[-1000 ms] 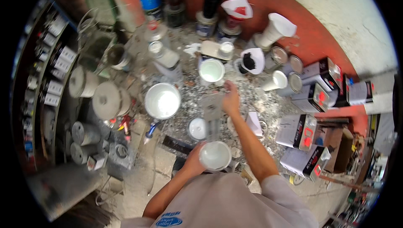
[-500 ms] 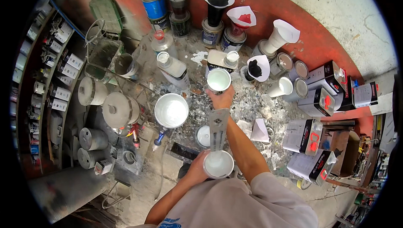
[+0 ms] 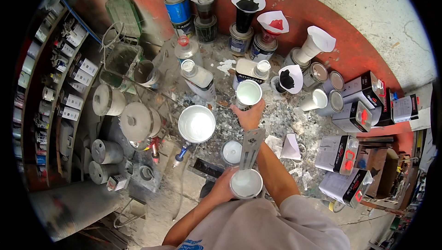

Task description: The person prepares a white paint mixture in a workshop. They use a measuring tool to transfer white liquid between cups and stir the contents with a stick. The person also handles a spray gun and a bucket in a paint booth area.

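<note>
The bench (image 3: 184, 194) is spattered and crowded with tins and funnels. An open pot (image 3: 196, 124) of pale paint stands at its centre, left of both arms. The left hand (image 3: 222, 187) wraps closed fingers round a cup (image 3: 246, 183) of white liquid, held low near the body; a perforated metal stick (image 3: 252, 148) stands in it, leaning away. The right hand (image 3: 250, 115) reaches forward, fingers curled round the base of a second cup (image 3: 248, 93), which stands upright beside a flat tin (image 3: 247, 71).

Right hand (image 3: 249, 115) reaches forward, left hand (image 3: 223, 186) seemingly curled closed.
</note>
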### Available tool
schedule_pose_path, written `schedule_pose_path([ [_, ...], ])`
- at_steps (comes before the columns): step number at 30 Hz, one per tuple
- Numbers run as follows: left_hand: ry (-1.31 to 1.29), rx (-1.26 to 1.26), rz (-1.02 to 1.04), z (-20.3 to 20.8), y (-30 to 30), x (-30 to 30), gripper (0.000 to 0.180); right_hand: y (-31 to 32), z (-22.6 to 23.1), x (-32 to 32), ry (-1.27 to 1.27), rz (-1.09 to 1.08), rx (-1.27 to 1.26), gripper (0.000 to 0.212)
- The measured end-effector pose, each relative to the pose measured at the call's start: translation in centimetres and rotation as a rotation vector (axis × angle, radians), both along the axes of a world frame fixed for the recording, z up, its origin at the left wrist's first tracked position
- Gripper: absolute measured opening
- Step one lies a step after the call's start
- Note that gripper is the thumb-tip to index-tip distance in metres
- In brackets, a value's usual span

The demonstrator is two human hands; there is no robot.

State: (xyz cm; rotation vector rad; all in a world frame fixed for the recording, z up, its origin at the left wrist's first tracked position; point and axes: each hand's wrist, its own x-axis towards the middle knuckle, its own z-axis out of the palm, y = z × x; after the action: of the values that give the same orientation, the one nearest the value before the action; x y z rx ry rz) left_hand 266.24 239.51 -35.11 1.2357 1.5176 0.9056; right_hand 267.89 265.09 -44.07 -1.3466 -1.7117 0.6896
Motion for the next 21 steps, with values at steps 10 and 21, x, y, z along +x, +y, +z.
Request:
schedule_pose_path([
  [10, -0.005, -0.023, 0.031, 0.5, 0.3, 0.2, 0.067, 1.1, -0.8, 1.1, 0.159, -0.002, -0.105, 0.087],
  [21, -0.054, -0.011, 0.058, 1.4, 0.8, 0.0, 0.065, 0.2, 0.5, 0.0, 0.062, -0.067, -0.089, 0.099],
])
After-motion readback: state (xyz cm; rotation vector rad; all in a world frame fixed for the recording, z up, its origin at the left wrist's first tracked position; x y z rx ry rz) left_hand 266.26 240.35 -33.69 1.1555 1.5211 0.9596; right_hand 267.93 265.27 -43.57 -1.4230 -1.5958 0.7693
